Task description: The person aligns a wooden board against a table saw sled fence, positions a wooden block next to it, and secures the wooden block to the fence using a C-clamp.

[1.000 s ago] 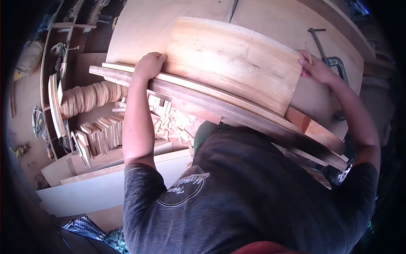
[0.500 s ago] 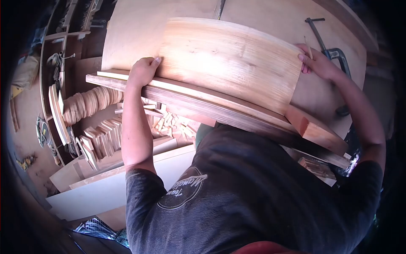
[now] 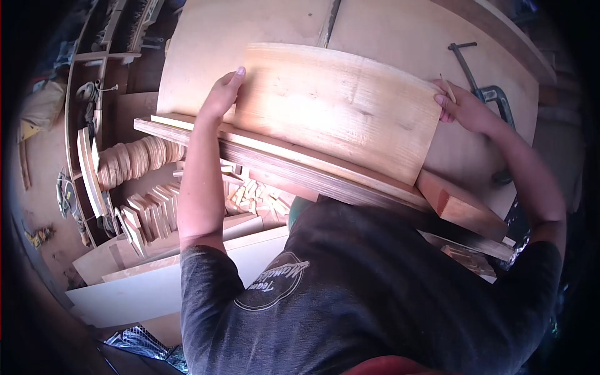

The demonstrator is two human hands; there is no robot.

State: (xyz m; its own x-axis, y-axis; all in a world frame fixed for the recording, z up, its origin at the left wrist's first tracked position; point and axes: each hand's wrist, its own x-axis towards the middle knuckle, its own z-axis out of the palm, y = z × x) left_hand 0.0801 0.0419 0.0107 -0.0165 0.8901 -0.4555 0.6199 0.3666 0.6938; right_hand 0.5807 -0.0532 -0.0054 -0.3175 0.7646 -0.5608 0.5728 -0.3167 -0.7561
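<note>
A thin, pale wooden panel [image 3: 337, 106] lies on the plywood worktop [image 3: 200, 44], its lower edge along a long strip [image 3: 312, 156] at the front. At the panel's left end, my left hand [image 3: 225, 95] grips the edge with the thumb uppermost. My right hand [image 3: 459, 107] is closed at the upper right corner, with a thin pencil-like stick [image 3: 445, 86] rising between its fingers. A wooden block [image 3: 462, 203] sits against the panel's lower right corner.
A dark metal clamp [image 3: 494, 97] is on the worktop at the right. Left of the worktop are a row of curved wooden pieces [image 3: 140, 161], upright small boards [image 3: 150, 215] and scattered offcuts [image 3: 256, 195]. Shelves [image 3: 94, 56] with cords stand at the far left.
My left hand has moved up along the panel's left end from near the front strip. The right hand stays at the upper right corner, and the view has shifted slightly.
</note>
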